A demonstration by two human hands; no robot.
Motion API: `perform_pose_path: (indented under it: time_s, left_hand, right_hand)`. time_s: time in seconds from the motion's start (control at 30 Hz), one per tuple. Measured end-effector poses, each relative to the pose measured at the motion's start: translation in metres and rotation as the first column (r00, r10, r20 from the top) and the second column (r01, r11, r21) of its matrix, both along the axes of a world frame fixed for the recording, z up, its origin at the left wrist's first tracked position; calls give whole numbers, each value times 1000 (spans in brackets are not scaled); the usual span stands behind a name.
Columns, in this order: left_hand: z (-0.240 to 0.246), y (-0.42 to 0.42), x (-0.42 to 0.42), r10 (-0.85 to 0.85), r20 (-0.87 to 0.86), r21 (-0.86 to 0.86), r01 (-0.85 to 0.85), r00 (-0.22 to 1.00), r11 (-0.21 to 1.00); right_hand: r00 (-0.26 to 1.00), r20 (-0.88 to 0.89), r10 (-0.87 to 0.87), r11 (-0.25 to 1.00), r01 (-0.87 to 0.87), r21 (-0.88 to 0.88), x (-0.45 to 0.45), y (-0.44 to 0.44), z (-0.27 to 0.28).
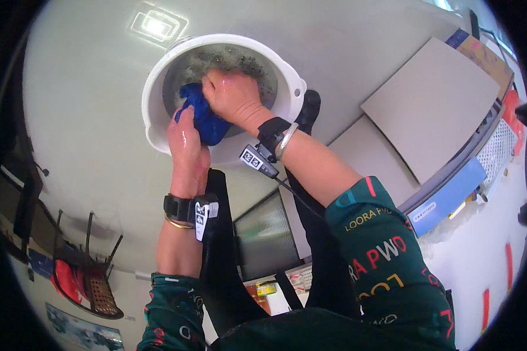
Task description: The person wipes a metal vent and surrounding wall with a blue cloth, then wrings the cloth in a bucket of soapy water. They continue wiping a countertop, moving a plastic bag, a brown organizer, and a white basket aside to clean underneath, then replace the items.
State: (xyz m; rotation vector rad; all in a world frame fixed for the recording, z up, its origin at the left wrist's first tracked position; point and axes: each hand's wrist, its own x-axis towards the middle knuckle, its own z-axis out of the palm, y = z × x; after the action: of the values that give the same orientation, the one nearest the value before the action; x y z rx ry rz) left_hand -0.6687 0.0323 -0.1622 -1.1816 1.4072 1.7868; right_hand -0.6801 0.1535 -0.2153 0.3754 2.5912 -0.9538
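Note:
A white plastic basin (155,103) holding greyish, sudsy water (193,66) stands on the floor before me. Inside it, at the near left, my left hand (186,138) grips a wet blue cloth (208,120) with the thumb on top. My right hand (235,94) is curled against the cloth's upper right side, over the water; its fingers are mostly turned away, and its hold on the cloth is partly hidden. Both hands look wet. Each wrist carries a black strap with a small device and a bangle.
Large flat boards (430,109) lie at the right, beside a blue box (448,197) and a white perforated basket (496,147). A chair (103,289) stands at the lower left. My black shoe (309,109) is close to the basin's right rim. A cable runs from the right wrist device.

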Motion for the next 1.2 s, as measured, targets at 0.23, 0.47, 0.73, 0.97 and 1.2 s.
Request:
perform_pose_path:
  time_s: [0.23, 0.47, 0.73, 0.97, 1.2]
  left_hand:
    - [41, -29, -6, -174, 119, -83, 185, 978, 979]
    - [9, -18, -2, -271, 219, 122, 250, 937, 961]
    - [-2, 1, -22, -85, 153, 387, 19, 985, 922]
    - [8, -4, -2, -302, -175, 210, 335, 937, 919]
    - [-32, -22, 10, -440, -129, 112, 454, 889, 884]
  right_hand:
    - [977, 75, 200, 963, -210, 171, 13, 31, 9]
    - [728, 653, 208, 967, -253, -27, 12, 24, -37]
    - [990, -85, 112, 920, -136, -367, 35, 16, 69]
    - [970, -43, 240, 853, -232, -468, 36, 5, 111]
    - [936, -161, 313, 896, -347, -277, 32, -1, 51]
